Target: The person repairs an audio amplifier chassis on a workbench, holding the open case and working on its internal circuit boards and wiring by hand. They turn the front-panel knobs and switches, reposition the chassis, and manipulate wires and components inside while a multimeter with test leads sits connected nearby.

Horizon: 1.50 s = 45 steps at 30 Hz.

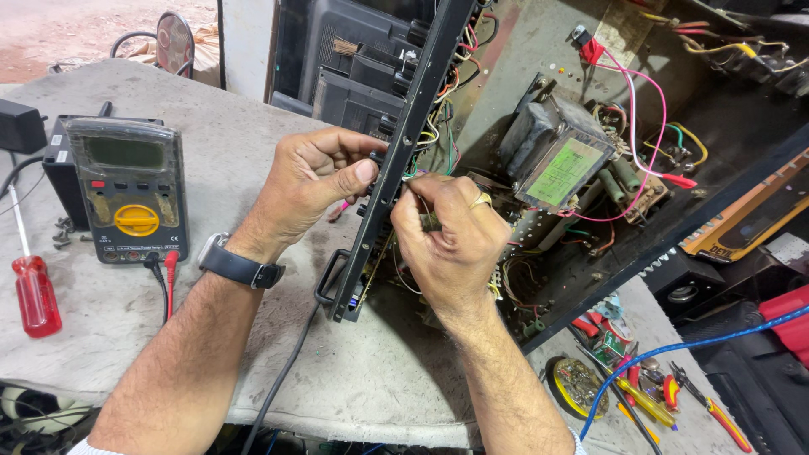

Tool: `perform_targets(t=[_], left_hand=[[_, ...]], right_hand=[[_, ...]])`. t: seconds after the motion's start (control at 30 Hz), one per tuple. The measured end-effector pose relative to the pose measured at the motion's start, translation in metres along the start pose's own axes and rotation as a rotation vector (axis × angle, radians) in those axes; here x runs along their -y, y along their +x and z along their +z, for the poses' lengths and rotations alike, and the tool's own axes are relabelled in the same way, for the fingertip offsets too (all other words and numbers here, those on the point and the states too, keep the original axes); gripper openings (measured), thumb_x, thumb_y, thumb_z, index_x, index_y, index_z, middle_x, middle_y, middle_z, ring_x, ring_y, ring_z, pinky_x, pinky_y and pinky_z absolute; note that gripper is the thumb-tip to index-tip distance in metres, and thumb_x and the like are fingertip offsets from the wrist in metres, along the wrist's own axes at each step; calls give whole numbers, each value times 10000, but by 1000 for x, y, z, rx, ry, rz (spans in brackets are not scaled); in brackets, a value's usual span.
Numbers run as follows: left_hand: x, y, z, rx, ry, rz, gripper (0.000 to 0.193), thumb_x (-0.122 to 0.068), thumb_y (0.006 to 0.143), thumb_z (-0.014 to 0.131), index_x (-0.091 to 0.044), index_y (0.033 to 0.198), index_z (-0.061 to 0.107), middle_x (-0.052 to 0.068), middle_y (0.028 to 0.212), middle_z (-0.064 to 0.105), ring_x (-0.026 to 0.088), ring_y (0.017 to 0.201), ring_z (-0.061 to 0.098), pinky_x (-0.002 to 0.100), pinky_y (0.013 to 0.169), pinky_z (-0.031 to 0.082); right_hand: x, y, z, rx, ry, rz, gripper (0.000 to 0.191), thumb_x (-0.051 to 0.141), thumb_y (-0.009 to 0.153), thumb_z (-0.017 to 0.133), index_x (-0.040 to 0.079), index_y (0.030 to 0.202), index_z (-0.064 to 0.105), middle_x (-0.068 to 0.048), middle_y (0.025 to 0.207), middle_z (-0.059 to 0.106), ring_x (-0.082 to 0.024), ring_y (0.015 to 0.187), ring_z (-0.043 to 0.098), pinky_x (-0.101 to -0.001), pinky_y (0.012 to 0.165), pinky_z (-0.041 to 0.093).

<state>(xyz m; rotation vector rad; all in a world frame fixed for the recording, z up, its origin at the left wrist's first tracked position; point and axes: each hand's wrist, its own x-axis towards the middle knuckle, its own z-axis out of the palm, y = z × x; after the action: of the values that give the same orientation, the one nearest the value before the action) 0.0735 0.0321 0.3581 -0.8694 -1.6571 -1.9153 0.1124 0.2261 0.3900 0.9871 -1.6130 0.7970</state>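
Observation:
An opened black metal chassis full of coloured wires lies on the grey worktable, its black front panel standing on edge. My left hand, a dark watch on its wrist, pinches a knob on the outer face of that panel. My right hand, wearing a ring, reaches in behind the panel and grips a small part among the wires. A transformer with a green label sits deeper inside the chassis.
A grey multimeter with a yellow dial and red and black leads lies at left beside a red-handled screwdriver. Pliers, screwdrivers and a round circuit board lie at lower right. A blue cable crosses there.

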Motion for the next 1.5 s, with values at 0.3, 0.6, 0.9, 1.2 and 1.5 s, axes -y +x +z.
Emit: perform_targets(t=[0.3,0.6,0.9,1.2,1.5], left_hand=[[0,0,1,14,-52,4,410,-253,948,778,19,1244,699,31,874,748,2,644,609,144,535,471],[-1,1,-3,6,-34,-11,395,-246,951,772,17,1237,701,30,881,749,-3,642,607,143,529,468],[0,4,-9,16,-48,9,381,-240,947,772,10,1226,703,32,874,755,-13,601,581,142,498,450],[0,7,-11,30,-109,23,343,-166,961,765,33,1231,695,67,987,769,34,793,688,171,672,569],[3,8,-17,33,-120,12,326,-124,955,756,36,1232,693,78,1018,773,66,874,720,206,762,609]], right_hand=[[0,-1,-1,-5,-9,-21,152,-47,906,775,3,1028,701,-96,927,721,-159,806,713,-273,712,567],[1,-1,5,-31,-29,-14,149,-55,909,778,10,1015,695,-89,936,724,-152,809,712,-257,681,565],[-2,0,13,-55,-26,-1,143,-50,895,794,12,961,683,-72,915,722,-84,693,621,-236,613,501],[2,2,17,-47,-52,-30,160,-56,895,799,18,959,672,-71,924,722,-107,712,630,-250,639,513],[14,5,23,-43,-99,-22,164,-57,894,784,24,949,652,-71,905,716,-119,710,640,-258,637,519]])
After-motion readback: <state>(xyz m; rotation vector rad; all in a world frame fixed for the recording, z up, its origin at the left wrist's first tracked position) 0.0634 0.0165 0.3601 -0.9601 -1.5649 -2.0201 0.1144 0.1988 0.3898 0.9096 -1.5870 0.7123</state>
